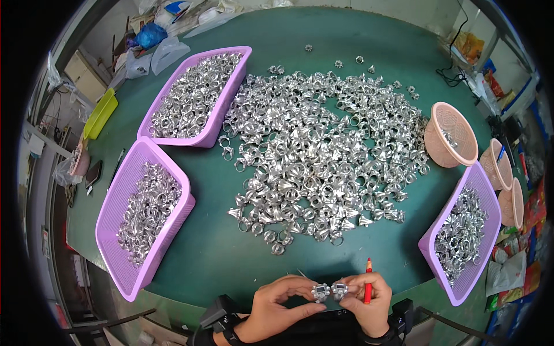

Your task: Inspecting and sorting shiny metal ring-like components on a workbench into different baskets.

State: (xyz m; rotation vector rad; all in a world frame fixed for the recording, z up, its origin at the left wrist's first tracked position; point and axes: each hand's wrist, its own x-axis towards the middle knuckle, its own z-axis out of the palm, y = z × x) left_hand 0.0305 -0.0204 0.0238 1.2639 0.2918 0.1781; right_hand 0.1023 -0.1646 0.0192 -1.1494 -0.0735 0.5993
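Note:
Close together near the front table edge, my hands hold two small silver metal ring pieces, each with a dark square in its knobbed face. The left ring piece [320,292] is pinched in the fingers of my left hand [277,305]. Beside it, the right ring piece [339,290] sits between thumb and fingers of my right hand [373,308]. A red pencil [367,291] stands nearly upright, tucked in the same right hand. Beyond both hands spreads a large heap of similar silver ring pieces [311,155] on the green tabletop [219,230].
Purple baskets full of ring pieces stand at back left [248,57], front left [184,202] and right [427,245]. A peach round basket [441,115] tips beside the heap, near two smaller ones. A yellow-green tray [101,115], a phone [93,174] and plastic bags [170,53] lie leftward.

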